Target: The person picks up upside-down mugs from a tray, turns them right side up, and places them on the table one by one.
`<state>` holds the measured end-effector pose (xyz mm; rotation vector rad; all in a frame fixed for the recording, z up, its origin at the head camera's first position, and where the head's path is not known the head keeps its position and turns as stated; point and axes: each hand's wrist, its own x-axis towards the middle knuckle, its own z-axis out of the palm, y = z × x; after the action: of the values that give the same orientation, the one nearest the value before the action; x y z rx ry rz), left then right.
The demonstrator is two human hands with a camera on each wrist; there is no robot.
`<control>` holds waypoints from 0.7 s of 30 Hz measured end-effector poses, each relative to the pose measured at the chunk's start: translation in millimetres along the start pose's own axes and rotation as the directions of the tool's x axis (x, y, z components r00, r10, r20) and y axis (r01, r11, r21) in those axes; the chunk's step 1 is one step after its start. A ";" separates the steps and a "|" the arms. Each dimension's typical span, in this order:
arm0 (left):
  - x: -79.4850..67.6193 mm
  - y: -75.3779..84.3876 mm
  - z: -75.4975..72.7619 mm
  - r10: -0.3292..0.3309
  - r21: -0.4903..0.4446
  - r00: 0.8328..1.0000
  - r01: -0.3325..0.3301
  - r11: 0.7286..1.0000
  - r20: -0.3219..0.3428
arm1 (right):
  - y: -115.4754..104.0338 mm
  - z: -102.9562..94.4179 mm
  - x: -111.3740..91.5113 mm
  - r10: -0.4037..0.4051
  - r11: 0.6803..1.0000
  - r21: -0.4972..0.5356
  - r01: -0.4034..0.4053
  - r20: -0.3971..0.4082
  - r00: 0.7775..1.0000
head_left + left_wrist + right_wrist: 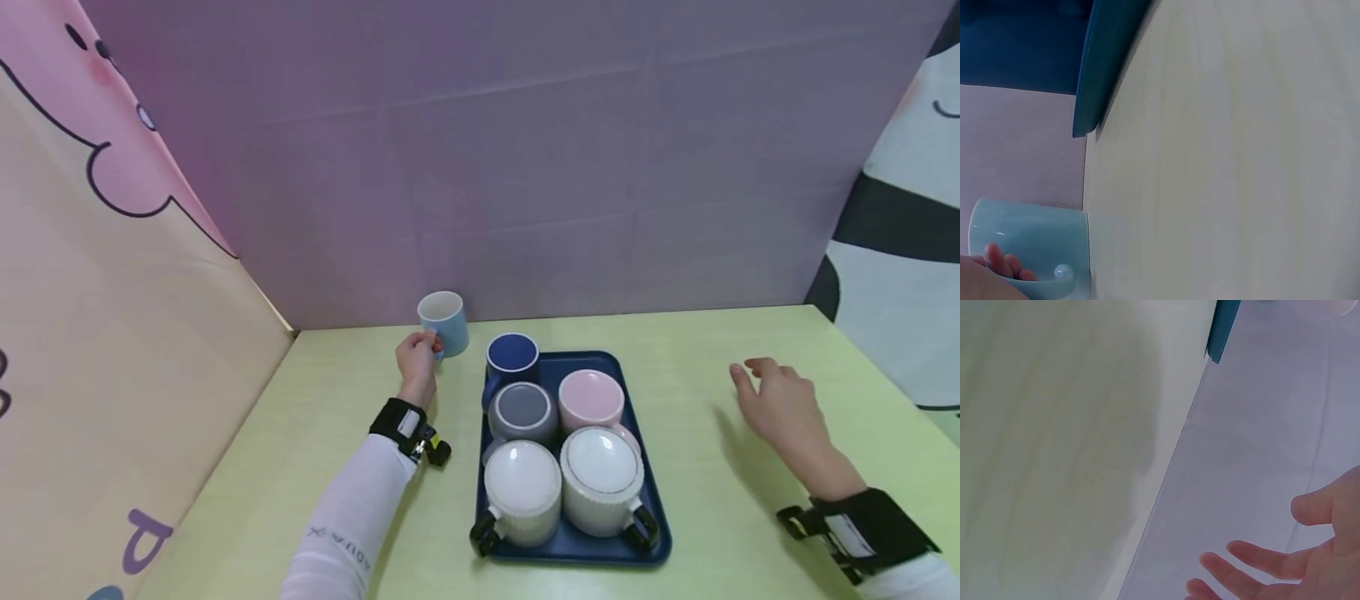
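Observation:
Near the back edge of the table stands a light blue mug [444, 321], its mouth facing up. My left hand [418, 360] grips it by the handle [1054, 286], and the left wrist view shows fingertips curled through the handle loop. Off to the right, my right hand [783, 408] hovers over the table holding nothing, its fingers spread and loosely bent in the right wrist view. Between the hands lies a dark blue tray [576, 552] crowded with mugs: a navy mug [513, 357], a grey mug [523, 412], a pink mug [591, 400] and two ribbed white mugs with black handles.
The pale wooden table [315, 500] meets a purple-grey cloth wall [525, 167] at the back. A printed beige panel [112, 350] borders the left side. On the right stands a black and white printed panel [892, 308].

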<state>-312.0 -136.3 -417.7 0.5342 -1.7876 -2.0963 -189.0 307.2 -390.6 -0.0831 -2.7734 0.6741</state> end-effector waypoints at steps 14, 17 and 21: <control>-1.9 1.6 -2.7 0.022 0.075 0.999 -0.024 0.997 0.037 | 2.5 -1.6 -0.4 -0.006 1.000 -0.002 0.006 -0.010 1.000; -1.9 1.4 -2.9 0.019 0.091 0.999 -0.022 0.996 0.034 | 2.0 -1.4 -0.5 -0.004 1.000 0.000 0.004 -0.006 1.000; -1.8 1.3 -3.0 0.024 0.118 0.999 -0.028 0.993 0.031 | 1.4 -0.7 -1.3 -0.005 1.000 -0.001 0.005 0.003 1.000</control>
<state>-308.9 -138.2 -416.8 0.5104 -1.9343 -2.0001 -187.6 308.6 -391.0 -0.0750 -2.7761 0.6720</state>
